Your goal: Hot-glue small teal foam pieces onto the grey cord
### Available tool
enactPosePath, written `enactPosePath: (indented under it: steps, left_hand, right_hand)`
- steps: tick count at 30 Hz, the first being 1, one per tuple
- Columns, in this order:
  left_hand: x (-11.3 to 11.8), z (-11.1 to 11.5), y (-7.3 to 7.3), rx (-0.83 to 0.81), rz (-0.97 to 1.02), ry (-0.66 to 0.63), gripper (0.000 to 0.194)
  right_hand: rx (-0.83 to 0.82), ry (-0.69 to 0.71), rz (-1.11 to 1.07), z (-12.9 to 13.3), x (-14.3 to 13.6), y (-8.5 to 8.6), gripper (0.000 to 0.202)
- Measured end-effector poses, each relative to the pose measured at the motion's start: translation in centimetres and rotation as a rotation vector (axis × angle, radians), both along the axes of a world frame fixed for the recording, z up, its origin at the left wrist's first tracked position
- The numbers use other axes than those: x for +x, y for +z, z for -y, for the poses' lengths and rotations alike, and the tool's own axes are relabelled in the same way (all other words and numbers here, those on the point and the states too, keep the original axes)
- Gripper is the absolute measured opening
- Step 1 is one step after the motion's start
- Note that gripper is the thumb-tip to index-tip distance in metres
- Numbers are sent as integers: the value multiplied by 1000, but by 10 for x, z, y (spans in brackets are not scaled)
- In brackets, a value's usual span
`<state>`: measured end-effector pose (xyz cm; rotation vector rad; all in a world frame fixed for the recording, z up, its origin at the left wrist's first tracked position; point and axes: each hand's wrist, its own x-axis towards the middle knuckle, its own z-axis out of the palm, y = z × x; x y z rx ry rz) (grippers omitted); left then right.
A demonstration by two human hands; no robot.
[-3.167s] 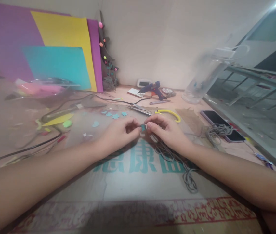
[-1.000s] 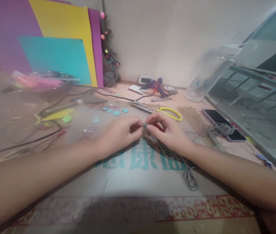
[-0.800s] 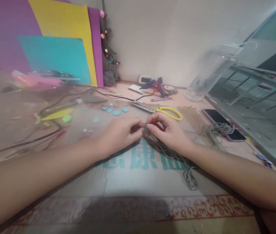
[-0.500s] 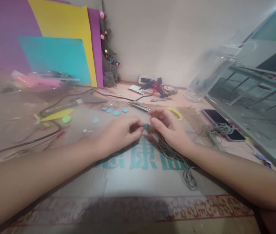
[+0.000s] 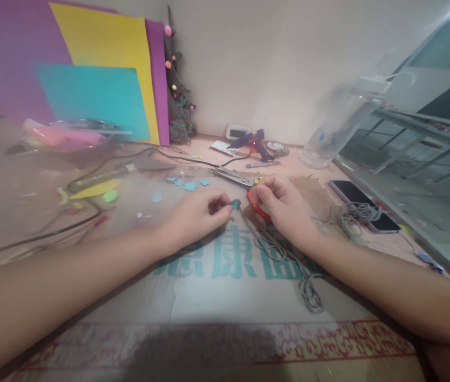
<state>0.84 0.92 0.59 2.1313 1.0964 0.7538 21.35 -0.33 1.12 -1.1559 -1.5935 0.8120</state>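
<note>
Between the thumb and index finger of my left hand is a small dark teal piece, its exact shape too blurred to make out. A grey string runs from near it towards the lower right. My right hand is closed around the handles of a pair of scissors. Their red handle loop shows under the thumb, a bit of yellow shows above the fingers, and the blades point to the far left. Several light blue flower cutouts lie beyond my left hand.
A purple glue gun stands at the back by the wall. To the right are a phone with bundled string over it and a clear pitcher. Coloured sheets lean at the back left; a black cable crosses the table.
My right hand has closed on the scissors, whose red handle now shows as they shift slightly. My left hand stays nearly in place with the teal piece.
</note>
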Motion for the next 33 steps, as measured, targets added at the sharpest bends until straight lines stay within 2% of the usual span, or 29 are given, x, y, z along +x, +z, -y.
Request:
enactPosePath:
  steps: [5, 9, 13, 18, 21, 26, 33]
  left_hand:
    - [0, 0, 0, -25, 0, 3, 17]
    - [0, 0, 1, -32, 10, 3, 17]
    - [0, 0, 1, -29, 10, 15, 17]
    - [0, -1, -1, -42, 24, 12, 18]
    - [0, -1, -2, -33, 26, 0, 19]
    - [0, 0, -1, -8, 12, -9, 19]
    - [0, 1, 0, 4, 13, -8, 19]
  right_hand:
    - [17, -17, -129, -3, 1, -2, 14]
    - [-18, -37, -118, 0, -2, 1, 18]
    - [24, -131, -11, 0, 1, 14, 16]
    - [237, -221, 61, -8, 16, 37, 19]
    - [275, -189, 39, -6, 18, 43, 14]
    - [260, -38, -45, 6, 9, 42, 12]
    - [296, -68, -28, 10, 13, 50, 15]
